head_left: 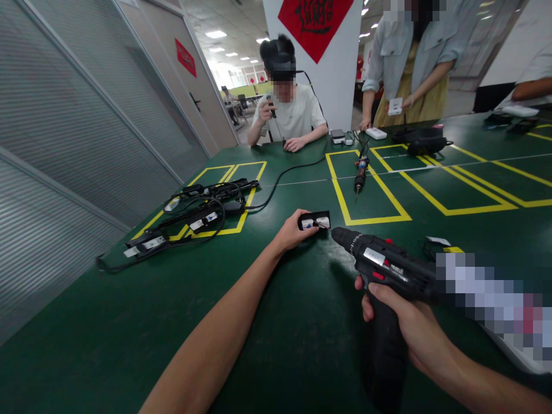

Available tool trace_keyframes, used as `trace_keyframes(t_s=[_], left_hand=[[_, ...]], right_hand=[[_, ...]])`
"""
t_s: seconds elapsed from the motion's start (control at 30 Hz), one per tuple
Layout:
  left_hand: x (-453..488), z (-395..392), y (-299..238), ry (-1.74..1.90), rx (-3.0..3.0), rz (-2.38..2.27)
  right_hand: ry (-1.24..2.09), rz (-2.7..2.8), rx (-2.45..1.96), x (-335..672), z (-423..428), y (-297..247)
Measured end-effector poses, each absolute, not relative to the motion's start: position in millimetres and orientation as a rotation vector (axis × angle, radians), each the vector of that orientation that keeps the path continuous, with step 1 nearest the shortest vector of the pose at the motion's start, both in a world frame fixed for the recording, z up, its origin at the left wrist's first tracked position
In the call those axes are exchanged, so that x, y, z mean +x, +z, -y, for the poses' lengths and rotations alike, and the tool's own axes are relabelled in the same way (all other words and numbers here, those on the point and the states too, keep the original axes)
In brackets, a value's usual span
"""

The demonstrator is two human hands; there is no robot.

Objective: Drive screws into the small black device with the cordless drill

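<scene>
My left hand (pixel 294 231) is closed around a small black rectangular case (pixel 325 220), with white and blue parts showing inside its frame. In my right hand (pixel 401 307) is a black cordless drill (pixel 383 261) with a red trigger, gripped by its handle. The drill's chuck points left, and its nose is close to the right side of the case. Whether a bit touches the case, I cannot tell. Both hands are above the green table (pixel 276 322).
Black power adapters and cables (pixel 202 213) lie in a heap at the left. Ahead is an electric screwdriver (pixel 361 175) inside yellow tape lines. A black pouch (pixel 425 142) lies farther back. Across the table, one person (pixel 297 109) sits with a screwdriver; another (pixel 414 69) stands holding a white device.
</scene>
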State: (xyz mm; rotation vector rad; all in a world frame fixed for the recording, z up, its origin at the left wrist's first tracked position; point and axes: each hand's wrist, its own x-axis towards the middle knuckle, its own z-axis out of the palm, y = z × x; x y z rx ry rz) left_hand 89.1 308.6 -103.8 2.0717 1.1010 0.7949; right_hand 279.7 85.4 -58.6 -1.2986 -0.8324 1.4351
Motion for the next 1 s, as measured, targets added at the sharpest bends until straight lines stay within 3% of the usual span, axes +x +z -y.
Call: trace_keyframes(t_s=[1.0], left_hand=[[89.9, -307.5, -101.1, 0.779, 2.052, -1.126]], right_hand=[[1.404, 0.933, -1.283, 277.3, -85.1, -54.4]])
